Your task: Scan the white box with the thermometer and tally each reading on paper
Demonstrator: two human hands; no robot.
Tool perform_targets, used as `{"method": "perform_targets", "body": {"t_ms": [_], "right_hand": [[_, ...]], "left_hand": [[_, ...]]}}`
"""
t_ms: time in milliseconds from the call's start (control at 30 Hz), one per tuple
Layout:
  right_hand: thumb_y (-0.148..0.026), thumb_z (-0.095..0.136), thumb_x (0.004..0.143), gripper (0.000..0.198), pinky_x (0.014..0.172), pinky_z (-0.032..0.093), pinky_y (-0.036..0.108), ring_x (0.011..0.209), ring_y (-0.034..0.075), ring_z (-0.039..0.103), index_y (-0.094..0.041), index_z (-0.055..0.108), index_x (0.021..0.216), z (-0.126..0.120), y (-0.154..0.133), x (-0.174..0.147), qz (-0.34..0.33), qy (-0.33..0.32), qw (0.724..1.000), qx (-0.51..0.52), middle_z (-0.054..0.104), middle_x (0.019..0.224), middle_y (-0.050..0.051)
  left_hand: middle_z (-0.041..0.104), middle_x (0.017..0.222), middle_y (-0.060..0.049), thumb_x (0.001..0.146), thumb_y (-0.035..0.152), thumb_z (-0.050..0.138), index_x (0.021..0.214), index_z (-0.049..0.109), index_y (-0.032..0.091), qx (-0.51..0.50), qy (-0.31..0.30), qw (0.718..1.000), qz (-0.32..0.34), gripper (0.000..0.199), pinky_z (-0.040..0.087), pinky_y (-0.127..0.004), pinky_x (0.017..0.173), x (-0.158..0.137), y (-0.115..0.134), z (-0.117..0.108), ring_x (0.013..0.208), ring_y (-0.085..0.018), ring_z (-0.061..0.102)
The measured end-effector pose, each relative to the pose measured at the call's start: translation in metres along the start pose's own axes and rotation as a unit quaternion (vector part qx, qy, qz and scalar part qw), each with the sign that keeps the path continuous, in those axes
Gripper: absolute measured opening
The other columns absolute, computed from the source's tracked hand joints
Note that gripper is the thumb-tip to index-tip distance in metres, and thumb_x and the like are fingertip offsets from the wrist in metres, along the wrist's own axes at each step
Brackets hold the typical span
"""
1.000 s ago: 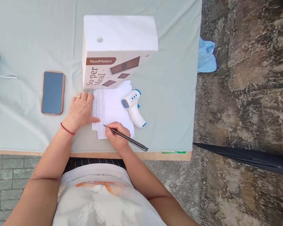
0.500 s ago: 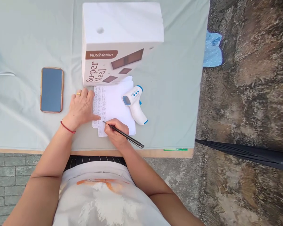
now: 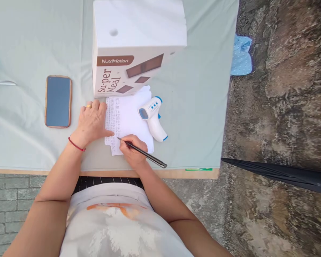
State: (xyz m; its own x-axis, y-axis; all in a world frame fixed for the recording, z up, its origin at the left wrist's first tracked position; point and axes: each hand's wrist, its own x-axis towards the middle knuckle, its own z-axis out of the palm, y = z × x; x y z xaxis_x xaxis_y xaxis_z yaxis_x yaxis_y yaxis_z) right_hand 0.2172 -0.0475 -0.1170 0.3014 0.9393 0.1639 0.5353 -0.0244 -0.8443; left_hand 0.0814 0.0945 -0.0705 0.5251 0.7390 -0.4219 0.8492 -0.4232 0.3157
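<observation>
Sheets of white paper (image 3: 132, 117) lie on the cloth-covered table, with small handwritten columns down their left side. My right hand (image 3: 133, 150) grips a black pen (image 3: 149, 157), its tip at the written column. My left hand (image 3: 92, 119) lies flat and open at the papers' left edge, thumb stretched onto the sheet. A white and blue infrared thermometer (image 3: 153, 117) rests on the right part of the paper. Behind the papers stands a large white box (image 3: 139, 26) printed "NutriMotion Su-per Meal", close to the top of the sheets.
A phone (image 3: 58, 101) in a brown-edged case lies left of my left hand. White cable (image 3: 2, 83) runs in from the left edge. The table (image 3: 198, 107) ends at the right, where light blue dotted cloth (image 3: 241, 55) and a folded black fabric (image 3: 273, 173) show over stone ground.
My right hand and the pen have shifted very slightly to the right along the writing. The left hand keeps its place on the paper.
</observation>
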Motion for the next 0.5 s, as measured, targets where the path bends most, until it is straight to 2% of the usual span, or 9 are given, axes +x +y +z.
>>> {"method": "perform_targets", "body": {"t_ms": [267,500], "right_hand": [[-0.021,0.054,0.081,0.010,0.053,0.043,0.026,0.051,0.012,0.051,-0.024,0.057,0.071,0.0026,0.0009,-0.0024,0.030,0.000,0.999,-0.013,0.061,0.061,-0.004],[-0.019,0.053,0.081,0.013,0.051,0.042,0.025,0.050,0.011,0.050,-0.024,0.056,0.069,0.0005,0.0009,-0.0008,0.004,0.003,1.000,-0.012,0.059,0.058,-0.005]], "left_hand": [[0.055,0.123,-0.016,0.061,0.045,0.092,0.121,0.048,0.017,0.002,0.021,1.000,0.016,0.079,0.045,-0.048,0.096,0.0003,-0.0028,0.0036,0.115,-0.038,0.054],[0.054,0.124,-0.019,0.063,0.044,0.091,0.119,0.049,0.014,0.003,-0.009,1.000,-0.004,0.076,0.044,-0.050,0.097,0.0003,0.0008,-0.0015,0.117,-0.041,0.053]]}}
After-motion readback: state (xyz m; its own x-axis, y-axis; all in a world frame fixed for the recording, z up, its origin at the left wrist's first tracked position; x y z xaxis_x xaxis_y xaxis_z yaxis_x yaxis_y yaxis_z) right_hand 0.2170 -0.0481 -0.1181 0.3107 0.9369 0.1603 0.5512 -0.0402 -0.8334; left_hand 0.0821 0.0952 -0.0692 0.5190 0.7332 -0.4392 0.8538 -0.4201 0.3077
